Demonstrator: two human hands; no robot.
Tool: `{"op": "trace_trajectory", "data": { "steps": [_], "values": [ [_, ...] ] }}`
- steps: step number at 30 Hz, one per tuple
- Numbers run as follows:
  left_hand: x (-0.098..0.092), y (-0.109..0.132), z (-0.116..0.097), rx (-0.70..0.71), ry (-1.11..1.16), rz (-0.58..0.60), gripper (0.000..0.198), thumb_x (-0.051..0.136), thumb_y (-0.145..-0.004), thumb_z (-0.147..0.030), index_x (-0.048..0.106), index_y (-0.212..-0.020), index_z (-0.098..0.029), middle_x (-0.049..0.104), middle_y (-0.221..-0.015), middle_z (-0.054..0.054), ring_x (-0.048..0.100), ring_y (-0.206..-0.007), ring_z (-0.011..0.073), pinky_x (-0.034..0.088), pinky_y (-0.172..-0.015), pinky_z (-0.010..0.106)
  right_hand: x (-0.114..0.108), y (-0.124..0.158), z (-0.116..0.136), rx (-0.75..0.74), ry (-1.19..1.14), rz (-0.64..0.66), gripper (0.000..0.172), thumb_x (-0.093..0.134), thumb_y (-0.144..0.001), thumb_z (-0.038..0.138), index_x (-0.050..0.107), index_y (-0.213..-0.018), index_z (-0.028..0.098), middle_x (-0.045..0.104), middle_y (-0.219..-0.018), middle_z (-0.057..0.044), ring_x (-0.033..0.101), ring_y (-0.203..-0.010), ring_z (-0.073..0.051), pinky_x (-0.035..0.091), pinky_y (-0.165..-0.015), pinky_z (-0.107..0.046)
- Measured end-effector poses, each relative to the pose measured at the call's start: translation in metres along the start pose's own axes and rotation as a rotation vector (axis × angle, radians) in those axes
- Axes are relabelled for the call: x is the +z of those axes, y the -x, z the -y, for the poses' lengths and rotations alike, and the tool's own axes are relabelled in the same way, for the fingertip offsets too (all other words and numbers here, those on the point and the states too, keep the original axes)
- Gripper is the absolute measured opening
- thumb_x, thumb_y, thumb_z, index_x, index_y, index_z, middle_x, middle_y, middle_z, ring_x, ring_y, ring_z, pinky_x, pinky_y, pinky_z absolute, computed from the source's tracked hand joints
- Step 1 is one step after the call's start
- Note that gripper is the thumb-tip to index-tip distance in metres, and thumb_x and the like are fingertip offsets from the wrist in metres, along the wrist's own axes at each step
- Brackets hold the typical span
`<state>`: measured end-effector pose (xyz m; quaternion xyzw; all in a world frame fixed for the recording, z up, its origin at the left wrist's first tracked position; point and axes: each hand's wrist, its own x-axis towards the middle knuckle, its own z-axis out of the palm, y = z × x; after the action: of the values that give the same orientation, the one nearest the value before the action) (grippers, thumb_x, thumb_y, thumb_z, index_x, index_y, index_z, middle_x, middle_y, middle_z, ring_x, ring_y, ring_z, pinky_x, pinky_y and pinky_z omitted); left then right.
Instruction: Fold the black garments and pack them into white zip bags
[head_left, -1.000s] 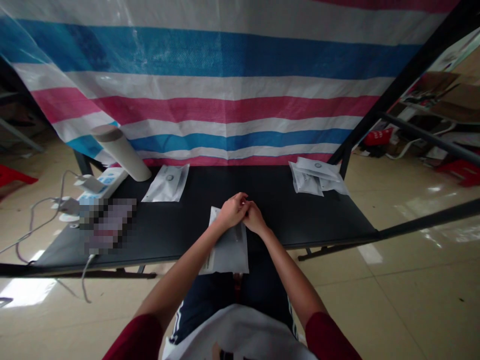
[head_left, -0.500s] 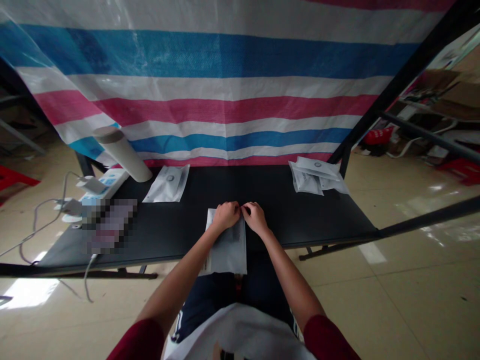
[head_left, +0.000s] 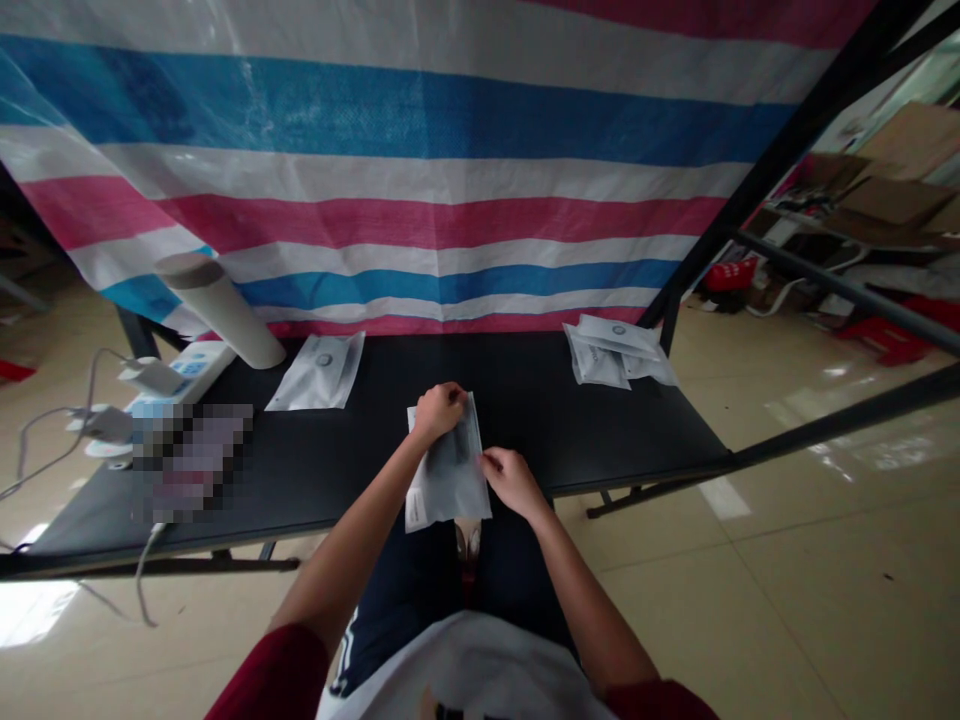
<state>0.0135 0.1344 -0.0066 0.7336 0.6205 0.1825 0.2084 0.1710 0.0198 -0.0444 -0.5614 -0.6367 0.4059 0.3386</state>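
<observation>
The bag (head_left: 450, 495) is gripped near its far edge by the left hand (head_left: 441, 410); on the near side of that grip, its edge is pinched by the right hand (head_left: 511, 480), now drawn apart; two-point steadying is suggested.

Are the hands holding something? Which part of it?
Yes, a whitish bag: the left hand near its far end, the right hand seemingly pinching its right edge.
</observation>
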Motion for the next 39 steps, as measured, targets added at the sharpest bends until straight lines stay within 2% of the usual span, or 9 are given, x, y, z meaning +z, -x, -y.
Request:
{"op": "trace_trajectory", "data": {
  "steps": [5, 11, 16, 18, 22, 26, 30, 33, 39],
  "values": [
    [0.002, -0.007, -0.001, 0.024, -0.015, -0.016, 0.025, 0.049, -0.090, -0.034, 0.072, -0.096, -0.024, 0.074, -0.092, 0.006, 0.067, -0.090, 0.0242, 0.045, -0.079, 0.032, 0.001, 0.046, 0.006, 0.071, -0.079, -0.005, 0.030, 0.051, -0.091, 0.039, 0.066, -0.077, 0.017, 0.066, -0.068, -0.003, 0.060, -0.062, -0.017, 0.039, -0.057, -0.024],
    [0.001, -0.002, -0.009, 0.089, -0.026, -0.052, 0.025, 0.048, -0.091, -0.031, 0.072, -0.094, -0.023, 0.073, -0.093, 0.007, 0.062, -0.101, 0.0277, 0.043, -0.090, 0.041, -0.004, 0.051, 0.005, 0.075, -0.072, 0.041, 0.030, 0.055, -0.089, 0.042, 0.063, -0.073, 0.018, 0.064, -0.066, -0.003, 0.060, -0.064, -0.017, 0.041, -0.059, -0.025],
    [-0.007, 0.039, -0.006, 0.205, -0.076, -0.335, 0.034, 0.047, -0.094, -0.037, 0.062, -0.120, -0.021, 0.061, -0.128, 0.010, 0.047, -0.123, 0.0330, 0.041, -0.098, 0.049, -0.003, 0.034, -0.008, 0.133, -0.374, -0.011, 0.042, 0.051, -0.089, 0.053, 0.056, -0.116, 0.022, 0.064, -0.084, -0.002, 0.061, -0.064, -0.015, 0.048, -0.054, -0.025],
    [-0.003, 0.062, 0.003, 0.210, -0.088, -0.372, 0.045, 0.049, -0.093, -0.042, 0.054, -0.131, -0.019, 0.053, -0.138, 0.013, 0.041, -0.130, 0.0350, 0.038, -0.103, 0.053, -0.002, 0.024, -0.013, 0.131, -0.398, -0.007, 0.043, 0.045, -0.091, 0.053, 0.054, -0.119, 0.023, 0.063, -0.085, -0.003, 0.062, -0.064, -0.015, 0.048, -0.053, -0.025],
    [0.018, 0.092, 0.031, 0.268, 0.001, -0.311, 0.055, 0.039, -0.098, -0.042, 0.036, -0.144, -0.014, 0.042, -0.148, 0.017, 0.034, -0.141, 0.0298, 0.033, -0.114, 0.051, 0.000, 0.001, -0.012, 0.095, -0.291, 0.002, 0.033, 0.043, -0.092, 0.044, 0.059, -0.109, 0.022, 0.061, -0.077, -0.001, 0.059, -0.060, -0.015, 0.045, -0.050, -0.023],
    [0.034, 0.095, 0.048, 0.264, 0.039, -0.291, 0.058, 0.033, -0.100, -0.042, 0.026, -0.150, -0.014, 0.035, -0.154, 0.018, 0.028, -0.146, 0.0275, 0.031, -0.116, 0.050, 0.003, -0.024, -0.004, -0.028, -0.088, -0.009, 0.022, 0.049, -0.089, 0.035, 0.060, -0.102, 0.022, 0.063, -0.069, 0.000, 0.059, -0.059, -0.016, 0.043, -0.055, -0.025],
    [0.038, 0.092, 0.049, 0.246, -0.020, -0.267, 0.061, 0.028, -0.101, -0.042, 0.018, -0.152, -0.011, 0.029, -0.156, 0.022, 0.026, -0.146, 0.0283, 0.032, -0.115, 0.051, 0.006, -0.038, -0.004, -0.053, -0.097, 0.014, 0.025, 0.048, -0.089, 0.034, 0.058, -0.108, 0.020, 0.067, -0.074, -0.001, 0.062, -0.064, -0.016, 0.045, -0.060, -0.026],
    [0.039, 0.094, 0.045, 0.221, -0.091, -0.220, 0.065, 0.026, -0.101, -0.044, 0.014, -0.154, -0.010, 0.027, -0.157, 0.022, 0.028, -0.145, 0.0285, 0.032, -0.115, 0.051, 0.002, -0.036, -0.011, 0.014, -0.227, -0.049, 0.032, 0.045, -0.089, 0.039, 0.055, -0.112, 0.020, 0.065, -0.081, -0.002, 0.062, -0.065, -0.015, 0.046, -0.054, -0.024],
    [0.039, 0.096, 0.037, 0.203, -0.248, -0.131, 0.082, 0.031, -0.094, -0.060, 0.024, -0.151, -0.002, 0.031, -0.154, 0.023, 0.027, -0.145, 0.0313, 0.025, -0.118, 0.049, -0.018, -0.025, -0.021, 0.146, -0.403, -0.093, 0.036, 0.052, -0.083, 0.046, 0.056, -0.108, 0.019, 0.065, -0.084, -0.002, 0.063, -0.064, -0.013, 0.049, -0.048, -0.022]
  ]
}}
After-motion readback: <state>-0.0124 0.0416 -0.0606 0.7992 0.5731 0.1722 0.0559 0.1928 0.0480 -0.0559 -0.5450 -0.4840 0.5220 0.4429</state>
